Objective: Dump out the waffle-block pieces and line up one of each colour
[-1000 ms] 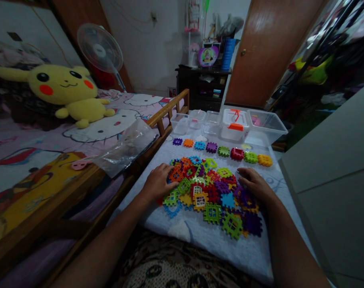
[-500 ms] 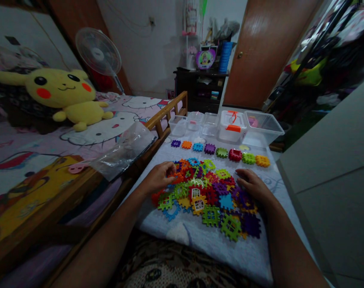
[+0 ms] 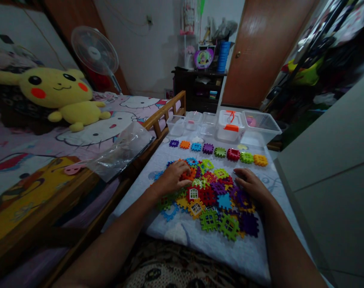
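Observation:
A heap of colourful square plastic interlocking tiles [image 3: 210, 200] lies on a pale blue blanket [image 3: 250, 252]. My left hand [image 3: 171, 179] rests on the heap's left part, fingers curled over an orange tile [image 3: 188, 175]. On the right edge of the heap my right hand [image 3: 252, 185] lies flat, fingers stretched toward the middle. Beyond the heap a row of single tiles [image 3: 217, 151] runs across, from purple at the left to yellow at the right.
Clear plastic boxes [image 3: 261, 126] and a lidded box with an orange latch [image 3: 230, 126] stand behind the row. A wooden bed rail [image 3: 162, 114], a clear plastic bag [image 3: 122, 150], a yellow plush toy [image 3: 60, 96] and a fan [image 3: 94, 50] are left. A grey panel [image 3: 328, 168] stands right.
My left hand has moved right and forward over the heap onto the orange tile, curling its fingers. The right hand has barely shifted. Some tiles on the left spread out.

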{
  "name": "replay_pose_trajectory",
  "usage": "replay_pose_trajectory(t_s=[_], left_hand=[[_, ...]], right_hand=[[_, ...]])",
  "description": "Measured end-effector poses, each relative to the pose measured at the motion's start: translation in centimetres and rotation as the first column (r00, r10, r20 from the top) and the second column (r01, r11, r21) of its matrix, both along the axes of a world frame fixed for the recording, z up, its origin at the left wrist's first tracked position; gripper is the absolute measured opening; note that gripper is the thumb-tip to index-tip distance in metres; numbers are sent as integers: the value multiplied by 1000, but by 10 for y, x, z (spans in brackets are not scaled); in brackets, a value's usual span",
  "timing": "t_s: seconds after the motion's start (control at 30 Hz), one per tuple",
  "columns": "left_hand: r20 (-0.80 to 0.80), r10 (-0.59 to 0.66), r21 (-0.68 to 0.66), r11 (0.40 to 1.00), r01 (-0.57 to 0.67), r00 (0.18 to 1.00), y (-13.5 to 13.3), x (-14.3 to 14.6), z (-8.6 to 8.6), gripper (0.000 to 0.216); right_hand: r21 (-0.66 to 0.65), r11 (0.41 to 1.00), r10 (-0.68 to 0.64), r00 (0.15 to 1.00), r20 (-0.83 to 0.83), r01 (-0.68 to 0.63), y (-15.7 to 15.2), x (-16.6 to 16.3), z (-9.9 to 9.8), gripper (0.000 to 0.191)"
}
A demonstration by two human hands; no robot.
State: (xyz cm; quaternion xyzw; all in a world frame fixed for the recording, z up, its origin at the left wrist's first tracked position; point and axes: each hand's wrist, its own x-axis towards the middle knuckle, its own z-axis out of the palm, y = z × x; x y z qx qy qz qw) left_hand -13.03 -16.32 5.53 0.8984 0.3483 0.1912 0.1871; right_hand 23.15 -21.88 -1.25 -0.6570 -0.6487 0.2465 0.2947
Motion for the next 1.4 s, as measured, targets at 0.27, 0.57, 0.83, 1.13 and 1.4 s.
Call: replay_pose_trajectory(t_s=[0.27, 0.57, 0.83, 1.13, 1.4], left_hand=[[-43, 34, -162, 986, -41, 998, 3, -82, 22, 23], [-328, -21, -277, 958, -74, 945, -18, -111, 10, 40], [-324, -10, -212, 975, -62, 946, -22, -109, 6, 39], [-197, 143, -181, 967, -179, 970, -17, -105, 13, 31], [46, 169, -182, 970, -159, 984, -7, -50, 19, 28]], right_hand=[[-2, 1000, -3, 1000, -26, 3, 1, 2, -4, 38], [-31, 999, -11, 1000, -25, 10, 1, 3, -4, 40], [-17, 1000, -16, 997, -72, 15, 2, 3, -7, 40], [-33, 999, -27, 996, -89, 24, 1, 4, -8, 41], [-25, 999, -32, 997, -72, 31, 0, 1, -5, 39]])
